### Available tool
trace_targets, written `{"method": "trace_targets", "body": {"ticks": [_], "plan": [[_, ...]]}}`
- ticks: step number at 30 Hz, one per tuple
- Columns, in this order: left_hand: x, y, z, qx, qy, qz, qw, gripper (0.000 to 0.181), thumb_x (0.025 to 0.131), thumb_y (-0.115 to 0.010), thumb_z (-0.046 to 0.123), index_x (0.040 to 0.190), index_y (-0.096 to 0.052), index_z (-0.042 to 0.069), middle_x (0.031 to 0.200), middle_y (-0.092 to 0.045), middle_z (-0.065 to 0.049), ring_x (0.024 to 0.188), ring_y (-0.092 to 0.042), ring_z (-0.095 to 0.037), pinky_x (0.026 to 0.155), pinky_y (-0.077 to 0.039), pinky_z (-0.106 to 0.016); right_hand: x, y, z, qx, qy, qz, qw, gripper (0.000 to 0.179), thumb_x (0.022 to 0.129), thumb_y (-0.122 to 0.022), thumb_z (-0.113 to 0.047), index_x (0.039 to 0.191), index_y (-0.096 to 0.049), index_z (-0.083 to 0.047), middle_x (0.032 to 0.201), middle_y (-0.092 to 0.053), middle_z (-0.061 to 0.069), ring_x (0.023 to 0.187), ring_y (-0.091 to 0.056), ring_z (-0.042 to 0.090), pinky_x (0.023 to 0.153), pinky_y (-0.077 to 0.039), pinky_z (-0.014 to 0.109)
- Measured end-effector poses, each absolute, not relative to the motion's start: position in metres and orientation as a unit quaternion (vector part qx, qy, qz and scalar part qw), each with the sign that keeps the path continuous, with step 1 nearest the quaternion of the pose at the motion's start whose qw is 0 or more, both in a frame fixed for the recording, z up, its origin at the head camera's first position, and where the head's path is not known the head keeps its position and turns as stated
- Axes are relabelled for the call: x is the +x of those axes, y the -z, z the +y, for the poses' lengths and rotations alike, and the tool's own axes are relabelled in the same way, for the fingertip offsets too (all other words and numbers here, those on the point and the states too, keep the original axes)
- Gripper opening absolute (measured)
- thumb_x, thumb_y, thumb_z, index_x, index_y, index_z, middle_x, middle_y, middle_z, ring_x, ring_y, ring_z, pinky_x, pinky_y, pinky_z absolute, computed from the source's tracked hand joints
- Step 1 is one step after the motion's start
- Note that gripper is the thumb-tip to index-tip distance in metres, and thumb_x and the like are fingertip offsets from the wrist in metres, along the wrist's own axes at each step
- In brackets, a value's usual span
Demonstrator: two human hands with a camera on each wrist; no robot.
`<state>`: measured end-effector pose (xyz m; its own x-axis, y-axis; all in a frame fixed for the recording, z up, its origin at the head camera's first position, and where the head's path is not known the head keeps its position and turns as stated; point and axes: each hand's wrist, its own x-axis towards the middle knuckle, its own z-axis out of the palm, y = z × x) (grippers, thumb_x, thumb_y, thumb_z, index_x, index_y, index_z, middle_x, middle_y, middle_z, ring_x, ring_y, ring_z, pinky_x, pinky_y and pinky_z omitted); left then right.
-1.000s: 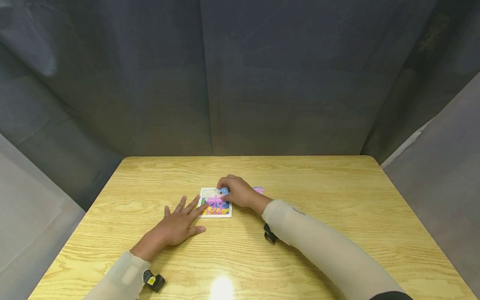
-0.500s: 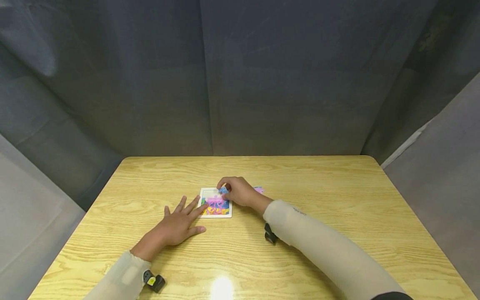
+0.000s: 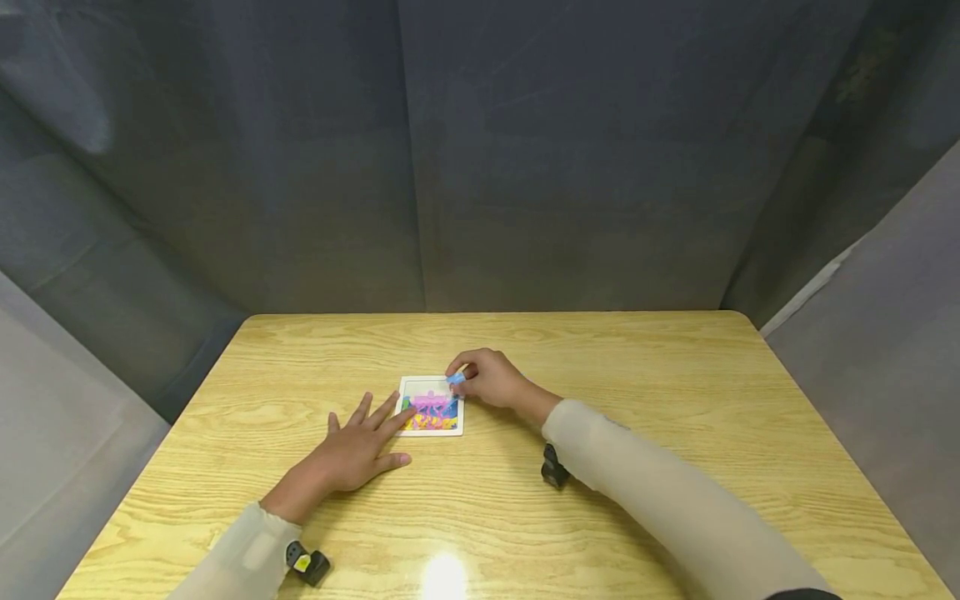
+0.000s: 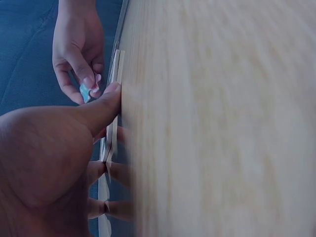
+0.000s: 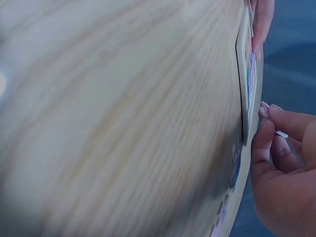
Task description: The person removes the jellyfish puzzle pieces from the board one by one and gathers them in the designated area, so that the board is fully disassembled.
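Observation:
A small jigsaw puzzle board [image 3: 430, 432] with a white border lies flat on the table. Its lower part shows a pink sea creature over blue and yellow, while the upper part is pale and bare. My left hand [image 3: 352, 454] lies palm down with fingers spread, fingertips on the board's left side. Over the board's upper right corner my right hand [image 3: 497, 382] pinches a blue and pink puzzle piece [image 3: 455, 379] between thumb and fingers. That piece [image 4: 86, 93] is tilted and held above the board, as the left wrist view shows.
Loose puzzle pieces [image 5: 235, 170] lie on the table right of the board, hidden behind my right hand in the head view. The wooden table [image 3: 630, 358] ends at a dark curtain [image 3: 570, 167]. Each wrist wears a small black camera [image 3: 555, 468].
My right hand has shifted slightly right with the puzzle piece, which is now turned differently. It now covers the loose pink piece seen before at its right. My left hand stays put.

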<state>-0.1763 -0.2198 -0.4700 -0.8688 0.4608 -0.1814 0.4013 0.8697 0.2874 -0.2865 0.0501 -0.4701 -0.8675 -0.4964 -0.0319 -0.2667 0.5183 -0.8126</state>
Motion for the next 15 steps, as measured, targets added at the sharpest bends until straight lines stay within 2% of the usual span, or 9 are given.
{"method": "trace_targets", "body": {"ticks": [8,15], "plan": [[-0.177,0.471,-0.221,0.225,-0.117,0.960,0.118,0.073,0.104,-0.052,0.056,0.166,-0.024,0.030,0.174,-0.010,-0.010,0.155,-0.004,-0.052,0.101,-0.007,-0.091,-0.286,0.469,0.069,-0.193,0.482,0.840,0.157,0.019,0.094,-0.076,-0.004,0.112,-0.075,-0.006,0.083,-0.069,0.008,0.080,-0.071,0.023,0.071,-0.059,0.030],[-0.175,0.469,-0.221,0.225,-0.121,0.959,0.119,0.073,0.104,-0.052,0.055,0.165,-0.025,0.028,0.173,-0.010,-0.011,0.155,-0.003,-0.051,0.102,-0.005,-0.090,-0.286,0.467,0.088,-0.179,0.499,0.832,0.165,0.021,0.093,-0.075,-0.001,0.114,-0.073,-0.005,0.088,-0.067,0.010,0.082,-0.073,0.021,0.072,-0.059,0.032]]}}
